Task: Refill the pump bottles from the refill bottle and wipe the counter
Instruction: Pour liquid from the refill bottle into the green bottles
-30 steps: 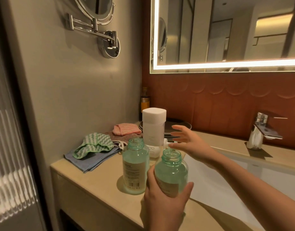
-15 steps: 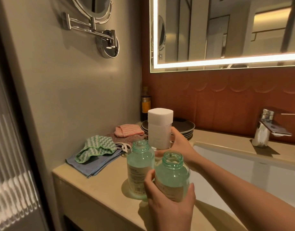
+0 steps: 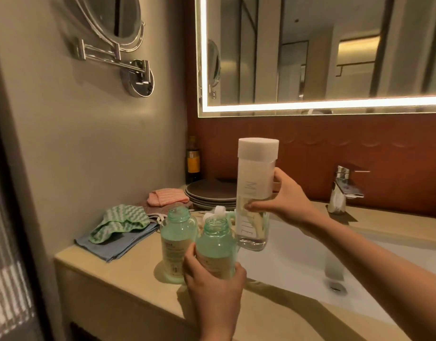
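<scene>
Two green pump bottles stand uncapped on the beige counter [image 3: 108, 279]. My left hand [image 3: 212, 286] grips the nearer green bottle [image 3: 215, 244] around its lower body. The other green bottle [image 3: 178, 239] stands just left of it, untouched. My right hand [image 3: 283, 198] holds the tall clear refill bottle [image 3: 256, 193] with a white cap, upright and lifted above the sink's left edge, just right of the green bottles. White pump heads [image 3: 220, 210] lie on the counter behind the bottles, partly hidden.
Folded cloths lie at the counter's left: a green striped one [image 3: 121, 221] on a blue one [image 3: 116, 244], a pink one [image 3: 167, 196] behind. Dark plates [image 3: 209, 193] are stacked by the wall, with a brown bottle [image 3: 193, 161] in the corner. The white sink [image 3: 310, 267] and chrome tap [image 3: 342, 190] lie right.
My right hand reached to the refill bottle, gripped it and lifted it off the counter toward the sink side. My left hand kept its hold on the near green bottle.
</scene>
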